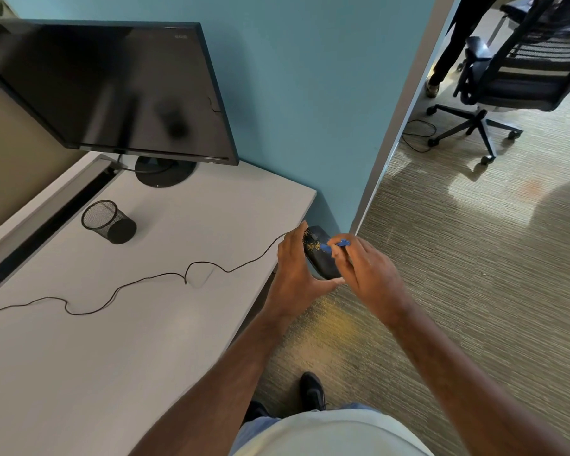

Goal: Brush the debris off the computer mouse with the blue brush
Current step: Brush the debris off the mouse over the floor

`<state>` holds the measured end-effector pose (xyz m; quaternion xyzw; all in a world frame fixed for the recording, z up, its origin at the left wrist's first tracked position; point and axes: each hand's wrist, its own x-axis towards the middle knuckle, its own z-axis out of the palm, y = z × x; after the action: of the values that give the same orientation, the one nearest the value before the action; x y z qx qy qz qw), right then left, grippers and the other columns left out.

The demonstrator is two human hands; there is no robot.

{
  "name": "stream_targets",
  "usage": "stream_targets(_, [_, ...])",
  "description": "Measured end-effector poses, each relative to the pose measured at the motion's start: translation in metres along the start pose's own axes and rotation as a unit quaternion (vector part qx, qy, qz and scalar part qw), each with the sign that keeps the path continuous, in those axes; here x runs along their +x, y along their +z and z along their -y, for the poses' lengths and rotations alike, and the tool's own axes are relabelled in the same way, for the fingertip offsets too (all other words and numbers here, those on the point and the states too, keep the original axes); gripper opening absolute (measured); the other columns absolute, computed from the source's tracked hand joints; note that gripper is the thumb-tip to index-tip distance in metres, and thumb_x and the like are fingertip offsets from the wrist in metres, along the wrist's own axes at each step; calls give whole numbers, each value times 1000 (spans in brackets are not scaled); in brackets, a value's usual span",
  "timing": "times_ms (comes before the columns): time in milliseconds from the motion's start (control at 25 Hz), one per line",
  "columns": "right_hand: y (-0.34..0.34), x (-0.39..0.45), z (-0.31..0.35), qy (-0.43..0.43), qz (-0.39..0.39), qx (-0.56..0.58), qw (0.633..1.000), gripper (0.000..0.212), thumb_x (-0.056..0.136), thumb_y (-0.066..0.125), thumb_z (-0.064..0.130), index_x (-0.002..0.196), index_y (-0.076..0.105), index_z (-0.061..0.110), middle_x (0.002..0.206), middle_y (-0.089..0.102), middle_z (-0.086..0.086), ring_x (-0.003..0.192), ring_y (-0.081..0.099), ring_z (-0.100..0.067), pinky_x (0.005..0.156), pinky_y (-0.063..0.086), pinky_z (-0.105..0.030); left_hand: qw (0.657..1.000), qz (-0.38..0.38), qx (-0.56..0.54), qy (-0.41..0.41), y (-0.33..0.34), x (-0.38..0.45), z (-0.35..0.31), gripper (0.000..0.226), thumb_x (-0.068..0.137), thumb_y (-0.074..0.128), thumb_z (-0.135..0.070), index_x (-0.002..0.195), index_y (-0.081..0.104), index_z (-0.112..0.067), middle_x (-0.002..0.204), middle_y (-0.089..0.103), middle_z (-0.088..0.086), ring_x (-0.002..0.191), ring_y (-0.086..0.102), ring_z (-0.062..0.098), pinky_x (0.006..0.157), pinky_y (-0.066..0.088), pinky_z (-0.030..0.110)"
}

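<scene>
My left hand (295, 264) grips a black computer mouse (320, 258) and holds it in the air just past the desk's right edge, above the carpet. Yellowish debris (313, 246) speckles the mouse's top near its front. My right hand (364, 268) pinches a small blue brush (334, 246), whose tip lies on the mouse beside the debris. The mouse's thin black cable (145, 279) trails left across the white desk (129, 340).
A black monitor (112, 90) stands at the desk's back, with a mesh pen cup (107, 222) lying in front of it. A blue partition wall (310, 110) ends near my hands. An office chair (514, 77) and a person's legs (448, 51) are across the carpet. Yellow dust lies on the carpet (336, 320).
</scene>
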<state>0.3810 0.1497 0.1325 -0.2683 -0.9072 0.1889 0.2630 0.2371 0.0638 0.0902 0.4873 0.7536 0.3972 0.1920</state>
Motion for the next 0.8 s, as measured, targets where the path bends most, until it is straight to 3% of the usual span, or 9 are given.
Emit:
stream_targets(80, [2,-1,7,-8,1,15,1000,36,105,41,29,116,66,4,98,73,-6,80,71,-15,66,46,-18,1000,7,-4,-1,0,0,1,124,64,93,-46,157,17,-17,152,35,1,139,31,11,112,43,46])
stream_targets(160, [3,-1,11,-26,3,18,1000,38,105,40,29,115,66,4,96,73,-5,78,67,-9,66,45,-16,1000,16,-10,-13,-1,1,1,122,64,92,-44,157,16,-20,152,34,0,138,32,13,111,43,51])
stream_targets(200, [4,-3,12,-33,12,17,999,39,105,40,30,116,67,4,97,73,-5,78,66,-8,66,46,-16,1000,19,-13,-18,-1,2,1,121,65,92,-42,157,17,-19,152,35,1,138,32,14,112,43,49])
stream_targets(320, [11,-9,13,-38,52,12,998,42,105,37,33,119,66,6,102,72,-4,80,68,-10,67,54,-18,999,22,-27,-26,-1,3,-2,116,69,92,-34,157,20,-15,152,36,4,135,30,8,109,40,24])
stream_targets(520, [6,-7,12,-29,39,29,998,36,105,41,30,118,66,6,100,71,-2,80,61,-3,70,43,-8,999,20,-23,-13,0,2,-1,120,67,92,-42,157,19,-15,154,35,4,140,29,11,114,39,46])
stream_targets(600, [-1,-2,8,-7,3,40,999,35,106,43,29,118,65,6,99,71,-3,79,56,-1,68,38,-5,1000,18,-13,1,0,0,-1,123,65,93,-46,157,18,-16,154,35,2,141,31,14,114,40,45])
stream_targets(800, [-5,9,-5,9,-9,5,1000,43,106,36,35,120,64,5,100,73,-7,81,67,-12,65,46,-22,1000,11,-15,-7,2,-3,-1,132,59,95,-50,158,16,-17,154,35,-3,141,31,11,113,42,42])
